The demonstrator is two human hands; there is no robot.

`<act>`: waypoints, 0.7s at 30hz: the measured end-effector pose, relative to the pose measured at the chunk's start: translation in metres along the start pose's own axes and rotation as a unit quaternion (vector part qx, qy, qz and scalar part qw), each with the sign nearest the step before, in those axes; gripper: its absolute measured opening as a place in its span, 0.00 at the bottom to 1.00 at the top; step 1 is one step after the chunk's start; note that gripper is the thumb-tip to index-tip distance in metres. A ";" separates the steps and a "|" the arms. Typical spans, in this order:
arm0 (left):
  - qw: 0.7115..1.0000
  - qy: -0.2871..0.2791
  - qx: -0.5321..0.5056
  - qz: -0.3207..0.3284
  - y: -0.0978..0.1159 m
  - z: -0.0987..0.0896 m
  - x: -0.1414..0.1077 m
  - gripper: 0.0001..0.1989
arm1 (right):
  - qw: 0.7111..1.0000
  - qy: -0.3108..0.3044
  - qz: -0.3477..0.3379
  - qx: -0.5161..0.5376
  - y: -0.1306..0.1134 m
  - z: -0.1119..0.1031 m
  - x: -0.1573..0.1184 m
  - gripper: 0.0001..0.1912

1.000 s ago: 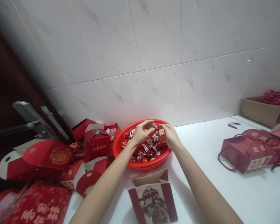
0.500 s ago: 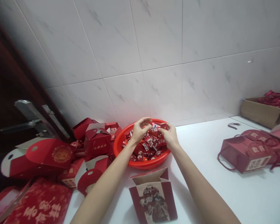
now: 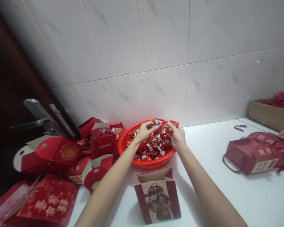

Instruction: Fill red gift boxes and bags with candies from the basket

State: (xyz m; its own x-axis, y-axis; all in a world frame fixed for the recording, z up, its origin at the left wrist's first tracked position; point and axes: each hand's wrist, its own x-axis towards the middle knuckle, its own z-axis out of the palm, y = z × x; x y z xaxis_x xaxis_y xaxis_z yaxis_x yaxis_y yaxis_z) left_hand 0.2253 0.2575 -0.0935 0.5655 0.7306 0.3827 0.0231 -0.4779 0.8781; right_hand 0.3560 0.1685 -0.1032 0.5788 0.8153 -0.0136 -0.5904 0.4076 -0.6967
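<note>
Both my hands are over a red plastic basket (image 3: 148,164) heaped with red wrapped sweets (image 3: 153,146). My left hand (image 3: 145,131) pinches a red candy packet (image 3: 159,123) with a black character on it, near the basket's back rim. My right hand (image 3: 177,136) is closed on another red wrapped sweet (image 3: 174,123), at the basket's right side. Nearer to me, between my forearms, an open-topped red gift box (image 3: 158,198) with a printed picture stands upright on the white table; its inner bottom is hidden.
Several red gift boxes (image 3: 56,153) and a red bag-like box (image 3: 48,201) are piled at left, by a door handle (image 3: 35,116). At right lie tied red boxes (image 3: 253,154), a dark cord (image 3: 240,127) and a cardboard carton (image 3: 269,113) of red ribbon. A tiled wall stands behind.
The packet with the black character has risen slightly towards the back rim. A wrapped sweet now shows clearly in my right hand. The view has shifted a little to the left.
</note>
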 end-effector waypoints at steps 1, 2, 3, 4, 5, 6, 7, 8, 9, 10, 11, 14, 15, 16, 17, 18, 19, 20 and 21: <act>1.000 -0.006 -0.001 0.000 0.000 0.000 0.000 0.26 | 1.000 -0.028 0.009 -0.006 -0.001 0.000 -0.001 0.07; 1.000 -0.024 -0.003 0.001 0.000 0.000 -0.001 0.26 | 0.997 -0.066 0.020 -0.019 -0.002 0.000 -0.003 0.08; 0.999 -0.048 -0.004 0.001 0.001 0.000 -0.001 0.26 | 0.993 -0.104 0.032 -0.035 -0.003 0.001 -0.005 0.11; 0.997 -0.071 -0.002 0.001 0.002 -0.001 -0.001 0.25 | 0.989 -0.134 0.044 -0.050 -0.003 0.001 -0.006 0.13; 0.996 -0.087 0.003 0.001 0.004 -0.001 -0.001 0.24 | 0.986 -0.148 0.053 -0.062 -0.003 0.001 -0.007 0.14; 0.996 -0.089 0.008 -0.001 0.006 -0.002 -0.001 0.22 | 0.985 -0.147 0.058 -0.070 -0.003 0.001 -0.008 0.15; 0.997 -0.075 0.014 -0.008 0.007 -0.004 0.000 0.20 | 0.986 -0.134 0.060 -0.073 -0.003 0.001 -0.008 0.14; 0.999 -0.043 0.024 -0.020 0.008 -0.006 0.002 0.18 | 0.989 -0.116 0.059 -0.072 -0.002 0.001 -0.007 0.13; 0.998 0.004 0.050 -0.038 0.008 -0.009 0.003 0.17 | 0.991 -0.099 0.056 -0.069 -0.002 0.001 -0.006 0.12; 0.991 0.052 0.104 -0.065 0.007 -0.013 0.003 0.17 | 0.993 -0.086 0.050 -0.064 -0.001 0.001 -0.005 0.11; 0.974 0.091 0.181 -0.099 0.006 -0.017 0.003 0.18 | 0.995 -0.075 0.043 -0.057 -0.001 0.001 -0.004 0.09; 0.887 0.105 0.401 -0.203 0.001 -0.027 -0.002 0.14 | 0.997 -0.052 0.037 -0.044 -0.001 0.002 -0.003 0.07; 0.867 0.084 0.435 -0.228 -0.001 -0.030 -0.004 0.11 | 0.997 -0.048 0.042 -0.042 -0.001 0.003 -0.003 0.07; 0.856 0.064 0.449 -0.247 -0.003 -0.031 -0.007 0.09 | 0.997 -0.045 0.047 -0.041 -0.002 0.003 -0.003 0.07; 0.850 0.050 0.456 -0.258 -0.005 -0.032 -0.008 0.08 | 0.997 -0.044 0.050 -0.039 -0.002 0.004 -0.004 0.07; 0.842 0.037 0.468 -0.265 -0.007 -0.032 -0.009 0.08 | 0.997 -0.043 0.051 -0.038 -0.003 0.005 -0.005 0.07; 0.834 0.025 0.481 -0.269 -0.008 -0.031 -0.010 0.08 | 0.997 -0.039 0.051 -0.037 -0.003 0.005 -0.005 0.07; 0.827 0.015 0.495 -0.266 -0.010 -0.030 -0.010 0.10 | 0.997 -0.034 0.051 -0.037 -0.004 0.006 -0.006 0.07; 0.821 0.005 0.508 -0.262 -0.011 -0.029 -0.009 0.12 | 0.998 -0.030 0.051 -0.037 -0.004 0.006 -0.006 0.08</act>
State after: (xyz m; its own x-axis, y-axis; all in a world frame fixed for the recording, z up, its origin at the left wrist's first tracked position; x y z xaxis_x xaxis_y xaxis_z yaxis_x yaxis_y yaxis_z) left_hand 0.1958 0.2703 -0.0982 0.2520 0.9670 0.0367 0.9390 -0.2535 0.2323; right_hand 0.3515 0.1642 -0.0957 0.4817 0.8752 -0.0456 -0.6001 0.2914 -0.7450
